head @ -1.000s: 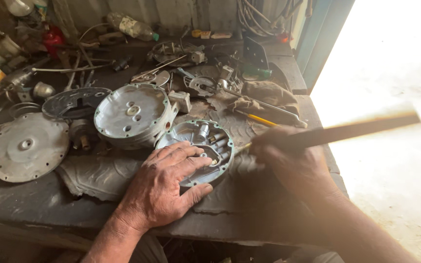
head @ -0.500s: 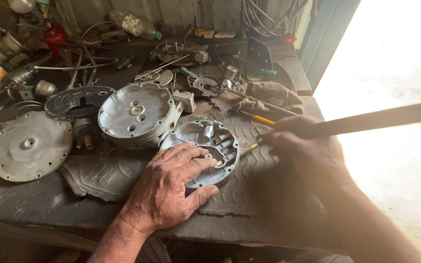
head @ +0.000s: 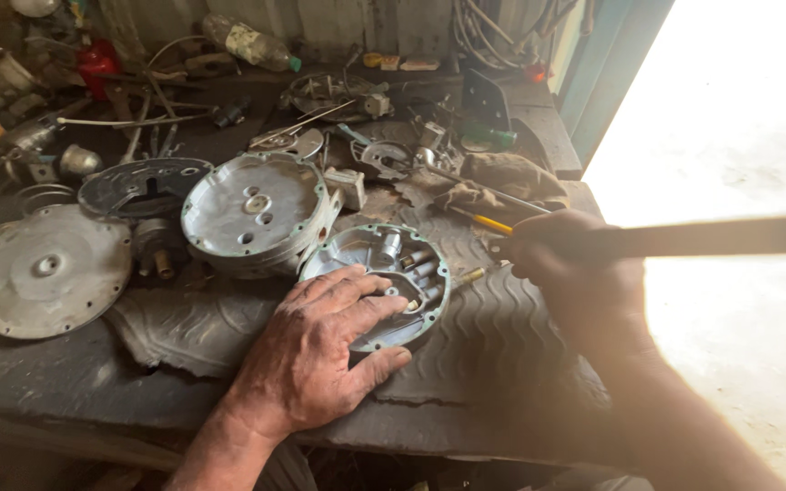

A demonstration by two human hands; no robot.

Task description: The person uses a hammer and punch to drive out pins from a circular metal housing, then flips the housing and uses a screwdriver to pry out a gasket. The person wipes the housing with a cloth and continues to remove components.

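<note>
My left hand [head: 320,350] lies flat, fingers spread, on the near rim of a round grey metal housing [head: 384,264] with small shafts and parts inside it. The housing rests on a ribbed rubber mat [head: 493,336]. My right hand [head: 566,264] is closed around a long dark wooden handle [head: 730,236] that runs out to the right edge of the view; the tool's head is hidden behind the hand. A thin brass-tipped rod [head: 468,275] pokes from under that hand toward the housing's right rim.
A round metal cover [head: 256,214] leans beside the housing, a flat metal disc [head: 47,273] and a dark ring plate [head: 143,186] lie to the left. Screwdrivers, rags, a plastic bottle [head: 252,44] and scrap parts crowd the bench's back. The bench ends at the right by a bright doorway.
The handle in my right hand has swung down from a raised tilt to nearly level. My left hand has stayed on the housing.
</note>
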